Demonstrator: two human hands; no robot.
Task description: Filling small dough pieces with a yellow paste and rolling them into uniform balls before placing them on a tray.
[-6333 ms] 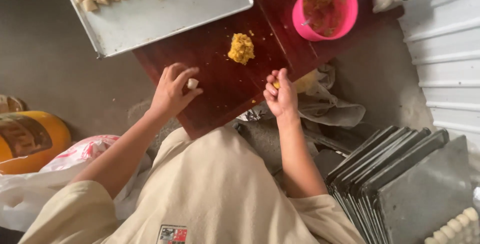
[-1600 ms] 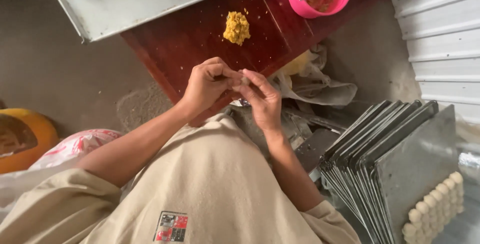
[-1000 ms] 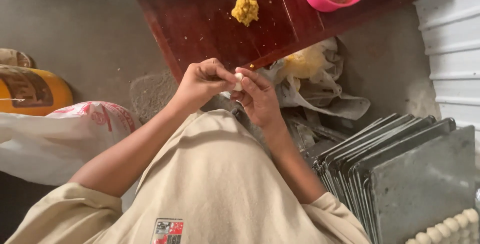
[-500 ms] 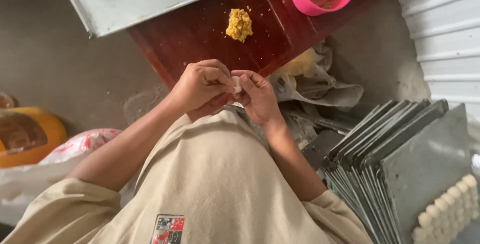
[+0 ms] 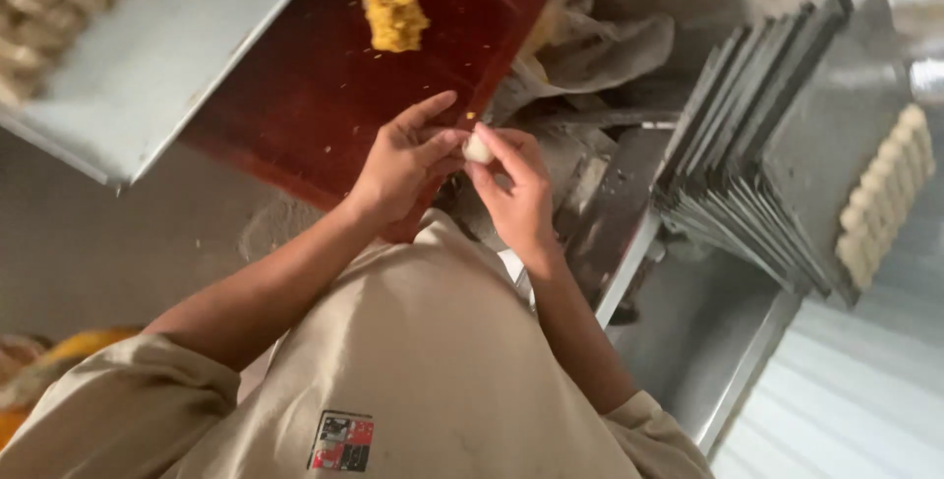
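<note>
Dough piece (image 5: 478, 149) is sitting at the frame centre, both hands clamping on it: left hand (image 5: 403, 169) and right hand (image 5: 516, 194) are meeting fingertip to fingertip, wrists bent, over the red counter (image 5: 315, 95).

Small square red-and-dark label (image 5: 340, 442) on the beige shirt front, near the bottom edge

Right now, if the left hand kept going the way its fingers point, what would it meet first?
The left hand points right, at the small pale dough piece already pinched against the right hand. That comes first, though depth is hard to judge.
</note>
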